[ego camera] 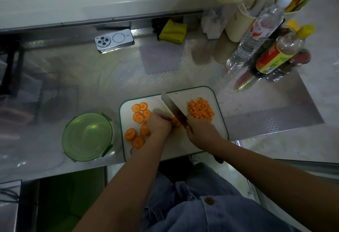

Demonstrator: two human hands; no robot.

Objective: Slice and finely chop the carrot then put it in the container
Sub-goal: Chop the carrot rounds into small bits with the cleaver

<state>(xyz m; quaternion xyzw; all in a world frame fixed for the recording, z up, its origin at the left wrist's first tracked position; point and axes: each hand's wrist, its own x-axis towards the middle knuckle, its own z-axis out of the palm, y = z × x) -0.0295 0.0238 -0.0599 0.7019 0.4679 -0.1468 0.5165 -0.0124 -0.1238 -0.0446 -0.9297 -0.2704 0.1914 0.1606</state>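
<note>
On the board, at its middle, your left hand curls its fingers onto a carrot piece just left of the knife, whose handle your right hand clenches, blade pointing away from you; slices wait board-left, dice board-right.

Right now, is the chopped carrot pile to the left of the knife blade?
No, the chopped carrot pile lies right of the knife; the round slices sit left.

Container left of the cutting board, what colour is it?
The container is translucent green, clearest in the head view.
</note>
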